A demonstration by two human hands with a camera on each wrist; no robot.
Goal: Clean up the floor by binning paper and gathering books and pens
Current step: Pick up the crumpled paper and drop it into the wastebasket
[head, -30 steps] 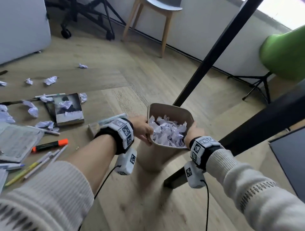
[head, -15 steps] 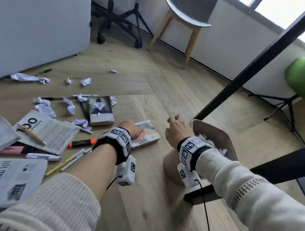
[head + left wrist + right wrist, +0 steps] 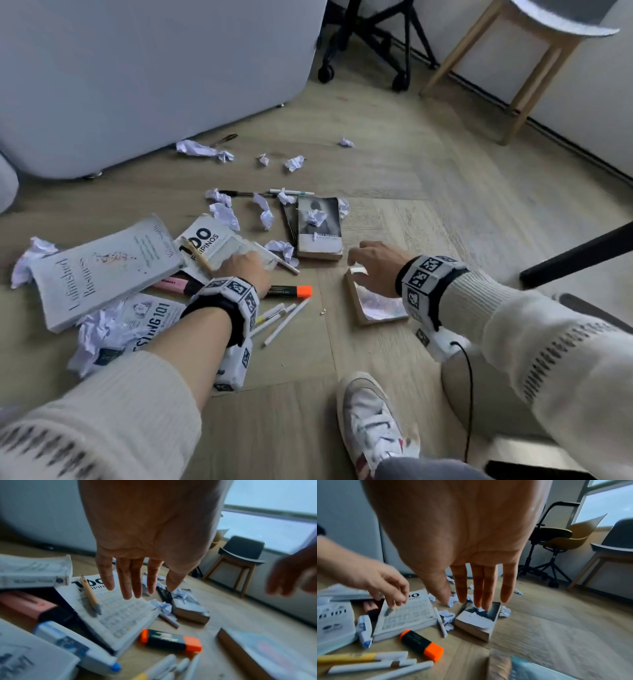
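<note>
**Both hands spread above the mess on the floor**

The left hand was spread, its fingers straight and holding nothing, above the white book with "100" on its cover. A wooden pencil lay on that cover. The right hand was also spread and held nothing; it hung over the small book with a pale cover, perhaps touching its far edge, but the view was too blurred to be sure. Between the hands lay an orange highlighter and, nearer to the person, some white pens. A dark paperback lay beyond, with a crumpled paper on it. More crumpled papers were scattered over the wooden floor.
</note>
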